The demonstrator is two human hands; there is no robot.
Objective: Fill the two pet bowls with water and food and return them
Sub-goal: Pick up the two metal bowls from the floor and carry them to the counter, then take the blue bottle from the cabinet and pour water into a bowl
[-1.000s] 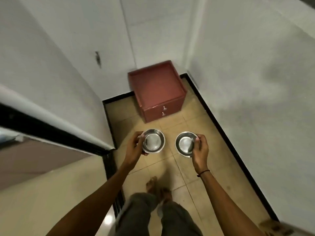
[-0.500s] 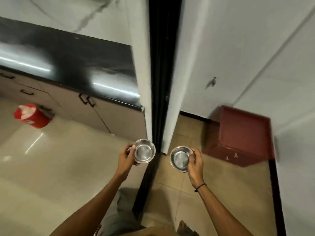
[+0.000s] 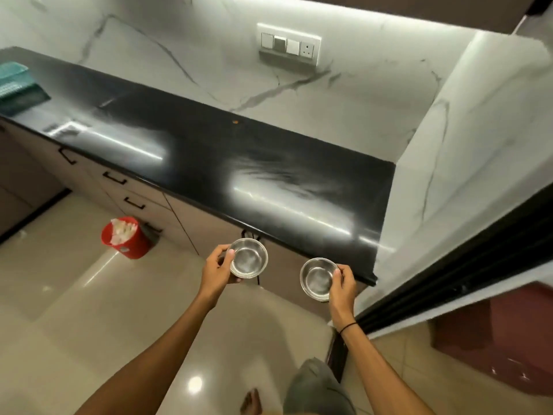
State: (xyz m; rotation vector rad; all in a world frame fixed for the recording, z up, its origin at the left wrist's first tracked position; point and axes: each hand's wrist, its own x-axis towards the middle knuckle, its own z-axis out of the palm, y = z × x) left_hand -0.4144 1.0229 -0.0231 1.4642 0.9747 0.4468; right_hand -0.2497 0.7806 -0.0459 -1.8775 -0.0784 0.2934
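Observation:
I carry two small steel pet bowls, one in each hand, in front of a kitchen counter. My left hand [image 3: 217, 271] grips the left bowl [image 3: 249, 259] by its left rim, thumb over the edge. My right hand [image 3: 344, 281] holds the right bowl [image 3: 317, 278] by its right rim. Both bowls look empty and shiny inside and are held roughly level, side by side, above the beige floor just short of the counter's front edge.
The black glossy countertop [image 3: 239, 163] runs left to right beneath a marble wall with a switch panel [image 3: 288, 43]. Drawers [image 3: 113, 178] sit below it. A red bucket [image 3: 125, 238] stands on the floor at left. A teal cloth [image 3: 15, 82] lies far left. The maroon cabinet [image 3: 496, 333] sits behind the wall at right.
My view has swung left from the corner with the maroon cabinet, past the wall's edge, to the kitchen counter. Both hands keep their hold on the bowls.

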